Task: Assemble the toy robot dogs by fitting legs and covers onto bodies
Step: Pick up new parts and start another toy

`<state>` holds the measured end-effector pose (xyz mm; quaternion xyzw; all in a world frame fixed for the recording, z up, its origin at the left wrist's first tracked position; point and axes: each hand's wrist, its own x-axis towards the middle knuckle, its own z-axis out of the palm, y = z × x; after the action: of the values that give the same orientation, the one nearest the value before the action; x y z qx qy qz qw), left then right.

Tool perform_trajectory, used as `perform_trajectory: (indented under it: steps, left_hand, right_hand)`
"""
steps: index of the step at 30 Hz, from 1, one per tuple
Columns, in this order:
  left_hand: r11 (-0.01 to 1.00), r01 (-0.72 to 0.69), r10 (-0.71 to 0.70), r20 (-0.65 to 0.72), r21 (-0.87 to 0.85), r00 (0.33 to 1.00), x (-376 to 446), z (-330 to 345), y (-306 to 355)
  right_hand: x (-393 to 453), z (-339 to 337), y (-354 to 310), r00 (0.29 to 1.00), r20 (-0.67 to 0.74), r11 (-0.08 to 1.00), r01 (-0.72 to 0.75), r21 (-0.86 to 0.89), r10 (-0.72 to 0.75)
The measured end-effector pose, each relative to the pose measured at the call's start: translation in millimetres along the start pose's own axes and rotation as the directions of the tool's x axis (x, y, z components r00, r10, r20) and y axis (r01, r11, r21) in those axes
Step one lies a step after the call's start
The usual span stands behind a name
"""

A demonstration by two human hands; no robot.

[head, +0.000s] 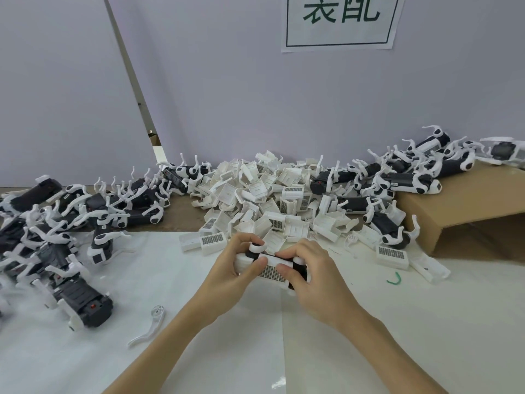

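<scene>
Over the white table sheet, both hands hold one toy dog body (pixel 271 267) with a white cover and a dotted grille panel. My left hand (pixel 235 268) grips its left end, thumb across the front. My right hand (pixel 306 277) curls over its right end, fingertips pressing on the white cover. A heap of loose white covers (pixel 264 200) lies just behind. Black-and-white dogs with legs on are piled at the left (pixel 71 223) and at the back right (pixel 397 172). One loose white leg (pixel 147 327) lies on the sheet near my left forearm.
A brown cardboard box (pixel 468 211) lies on its side at the right, with dogs on top. A small green twist (pixel 395 280) lies right of my hands. A grey wall with a paper sign (pixel 341 21) stands behind the table.
</scene>
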<state>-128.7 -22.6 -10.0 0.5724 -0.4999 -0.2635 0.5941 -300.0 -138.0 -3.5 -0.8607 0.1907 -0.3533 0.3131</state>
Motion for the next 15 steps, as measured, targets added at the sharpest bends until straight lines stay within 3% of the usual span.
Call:
perform_trajectory:
  steps: [4,8,10,11,13,15]
  left_hand:
    - [0.999,0.041,-0.044,-0.101,-0.036,0.994,2,0,5]
    - [0.976,0.127,-0.169,-0.241,-0.179,0.956,5,0,8]
    - [0.964,0.169,-0.213,-0.215,-0.205,0.953,5,-2,9]
    - [0.968,0.179,-0.211,-0.185,-0.174,0.96,4,-2,11]
    - [0.993,0.112,-0.103,-0.161,0.047,0.982,2,-4,11]
    - [0.961,-0.021,0.049,-0.095,0.275,0.994,1,-5,11]
  right_hand:
    - [-2,2,3,1.0,-0.008,0.998,-0.026,0.057,0.026]
    - [-7,9,4,0.99,0.135,0.999,0.035,0.025,-0.038]
    - [-7,11,5,0.994,0.07,0.996,0.089,-0.017,-0.088]
    - [-6,11,4,0.995,0.016,0.995,0.096,-0.023,-0.096]
    - [-5,8,4,0.996,-0.077,0.998,0.055,0.032,-0.052]
    - [-3,4,3,0.99,-0.105,0.979,-0.072,0.192,0.093]
